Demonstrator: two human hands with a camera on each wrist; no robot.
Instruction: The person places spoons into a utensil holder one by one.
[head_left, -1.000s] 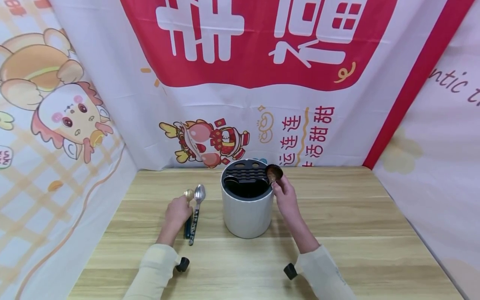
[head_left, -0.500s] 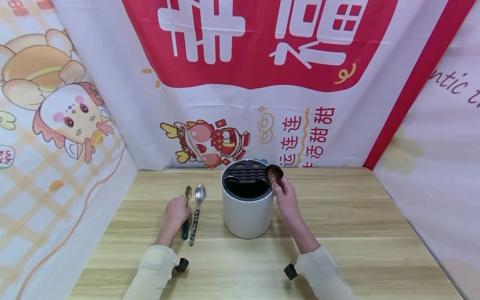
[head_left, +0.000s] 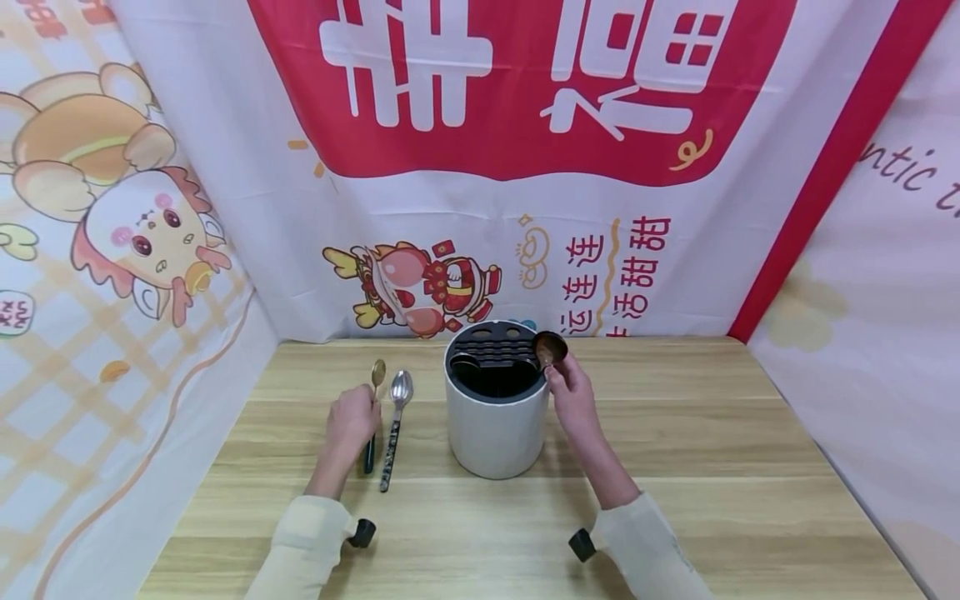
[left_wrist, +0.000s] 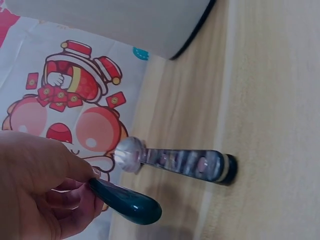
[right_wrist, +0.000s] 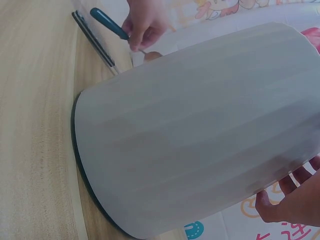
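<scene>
My left hand point(head_left: 351, 421) pinches a small spoon with a gold bowl point(head_left: 378, 372) and a dark green handle point(left_wrist: 127, 202). In the left wrist view the handle's end sticks out past my fingers, above the table. Just right of it lies a silver spoon point(head_left: 390, 450) with a patterned dark handle. A white cylindrical utensil holder point(head_left: 497, 442) with a black slotted top stands upright in the middle. My right hand point(head_left: 573, 396) rests its fingertips point(right_wrist: 265, 204) against the holder's outer wall, beside a dark-bowled ladle point(head_left: 551, 346) that stands up at the rim.
The wooden table point(head_left: 712, 467) meets a white cloth backdrop point(head_left: 675, 300) with red print just behind the holder. Printed cloth point(head_left: 150, 400) hangs along the left side too. Inside the holder's top a dark rounded utensil end point(head_left: 465, 360) shows at the left.
The green-handled spoon has turned in my left hand, and that hand has shifted slightly away from the silver spoon. My right hand and the holder stay where they were.
</scene>
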